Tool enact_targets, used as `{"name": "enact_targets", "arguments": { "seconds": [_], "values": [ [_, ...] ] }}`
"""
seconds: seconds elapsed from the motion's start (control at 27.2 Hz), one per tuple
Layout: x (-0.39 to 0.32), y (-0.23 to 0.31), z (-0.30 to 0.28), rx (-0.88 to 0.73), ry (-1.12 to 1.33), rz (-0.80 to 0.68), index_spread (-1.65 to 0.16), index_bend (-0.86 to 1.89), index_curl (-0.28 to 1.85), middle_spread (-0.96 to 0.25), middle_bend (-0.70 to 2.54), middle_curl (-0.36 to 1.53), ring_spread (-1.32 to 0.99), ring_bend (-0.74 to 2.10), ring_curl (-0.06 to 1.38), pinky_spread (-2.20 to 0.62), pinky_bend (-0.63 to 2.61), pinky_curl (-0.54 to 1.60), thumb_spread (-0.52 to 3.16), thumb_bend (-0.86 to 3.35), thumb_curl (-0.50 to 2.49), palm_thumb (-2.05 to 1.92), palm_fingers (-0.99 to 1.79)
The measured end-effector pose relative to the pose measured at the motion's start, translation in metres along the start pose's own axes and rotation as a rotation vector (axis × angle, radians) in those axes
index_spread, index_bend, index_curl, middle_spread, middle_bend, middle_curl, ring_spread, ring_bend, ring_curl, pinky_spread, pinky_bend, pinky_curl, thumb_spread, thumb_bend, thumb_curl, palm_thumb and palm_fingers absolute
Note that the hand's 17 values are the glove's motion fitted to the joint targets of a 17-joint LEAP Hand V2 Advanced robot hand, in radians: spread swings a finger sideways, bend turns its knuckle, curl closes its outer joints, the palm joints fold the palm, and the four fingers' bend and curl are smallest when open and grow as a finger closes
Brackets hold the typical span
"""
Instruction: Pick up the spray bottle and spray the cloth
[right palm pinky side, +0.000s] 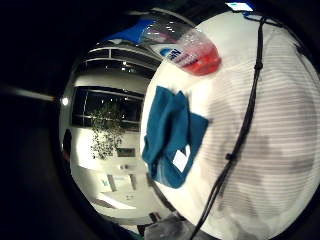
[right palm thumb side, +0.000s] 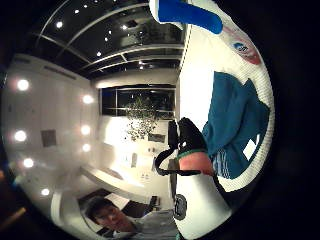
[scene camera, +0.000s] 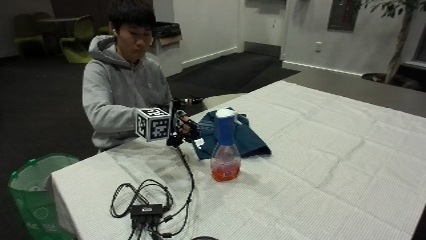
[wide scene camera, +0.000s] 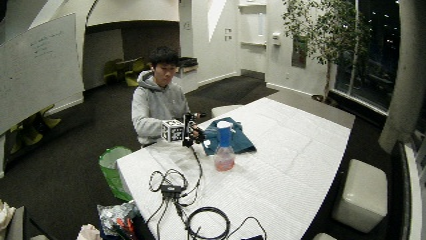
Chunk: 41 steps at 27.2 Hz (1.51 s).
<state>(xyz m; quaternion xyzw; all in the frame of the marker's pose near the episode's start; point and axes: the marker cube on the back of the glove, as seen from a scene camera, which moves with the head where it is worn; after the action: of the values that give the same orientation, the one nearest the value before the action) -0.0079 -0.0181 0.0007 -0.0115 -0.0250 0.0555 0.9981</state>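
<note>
Your gloved right hand (scene camera: 181, 131) hovers above the white surface (scene camera: 319, 150), just beside the crumpled teal cloth (scene camera: 233, 134), holding nothing; I cannot tell how far its fingers open. The spray bottle (scene camera: 225, 146) stands upright, touching the cloth's near edge.

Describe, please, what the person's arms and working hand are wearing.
The right hand wears a black glove with black straps; the thumb side palm view shows a black fingertip cover and a strap loop. Both arms are covered by the long sleeves of a grey hooded sweatshirt. The other hand is not clearly visible.
</note>
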Motion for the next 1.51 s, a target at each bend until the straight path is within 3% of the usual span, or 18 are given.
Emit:
{"name": "enact_targets", "arguments": {
  "seconds": [0.44, 0.52, 1.14, 1.33, 1.51],
  "values": [
    [-0.001, -0.057, 0.005, -0.030, -0.044, 0.277, -0.16, 0.12, 0.20, 0.08, 0.39, 0.30, 0.12, 0.21, 0.18, 0.21, 0.31, 0.26, 0.93, 0.09, 0.34, 0.68, 0.12],
    [0.002, -0.067, 0.005, -0.025, -0.043, 0.308, -0.16, 0.17, 0.22, 0.12, 0.24, 0.26, 0.12, 0.24, 0.20, 0.21, 0.35, 0.28, 0.94, 0.08, 0.35, 0.69, 0.04],
    [0.032, -0.123, 0.026, 0.001, -0.019, 0.424, -0.17, 0.15, 0.26, 0.16, 0.23, 0.28, 0.13, 0.19, 0.19, 0.22, 0.29, 0.29, 0.89, -0.02, 0.38, 0.77, -0.04],
    [0.037, -0.135, 0.026, 0.055, -0.048, 0.438, -0.21, 0.30, 0.31, 0.11, 0.27, 0.30, 0.12, 0.14, 0.17, 0.22, 0.20, 0.27, 0.87, -0.03, 0.38, 0.75, 0.08],
    [0.039, -0.144, 0.025, 0.096, -0.044, 0.438, -0.29, 0.68, 0.41, 0.05, 0.25, 0.31, 0.11, 0.07, 0.12, 0.22, 0.10, 0.22, 0.83, -0.03, 0.38, 0.77, 0.24]
  ]
}}
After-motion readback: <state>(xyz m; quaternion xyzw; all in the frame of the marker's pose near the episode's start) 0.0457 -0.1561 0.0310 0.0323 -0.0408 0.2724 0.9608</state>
